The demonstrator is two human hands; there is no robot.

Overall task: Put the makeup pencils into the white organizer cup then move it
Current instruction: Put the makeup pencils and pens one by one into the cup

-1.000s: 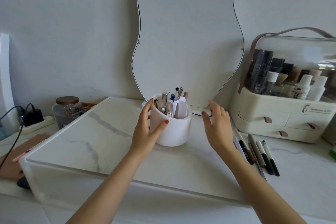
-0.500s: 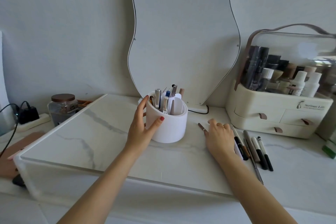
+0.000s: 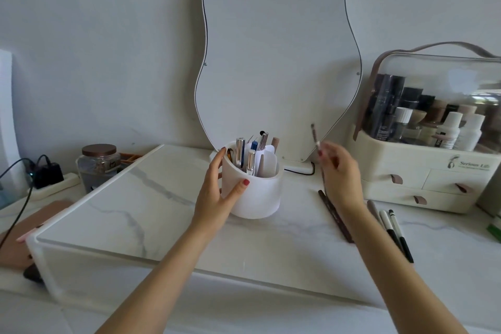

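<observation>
The white organizer cup (image 3: 259,192) stands on the marble top, with several pens and tools upright in its compartments. My left hand (image 3: 218,192) wraps its left side, thumb on the front wall. My right hand (image 3: 340,173) is raised to the right of the cup and pinches a thin brown makeup pencil (image 3: 315,138), blurred, its tip pointing up. A dark brown pencil (image 3: 334,215) lies on the marble below that hand. Several more pencils (image 3: 394,230), grey, white and black, lie further right, partly hidden by my right forearm.
A wavy mirror (image 3: 276,57) leans on the wall behind the cup. A cream cosmetics case (image 3: 431,171) with drawers stands at the right. A glass jar (image 3: 99,165) and a power strip (image 3: 46,176) with cables sit at the left, beyond the marble top's edge (image 3: 108,249).
My right hand has lifted from the marble with a brown pencil, which was lying by its fingers half a second ago. My left hand keeps its hold on the cup.
</observation>
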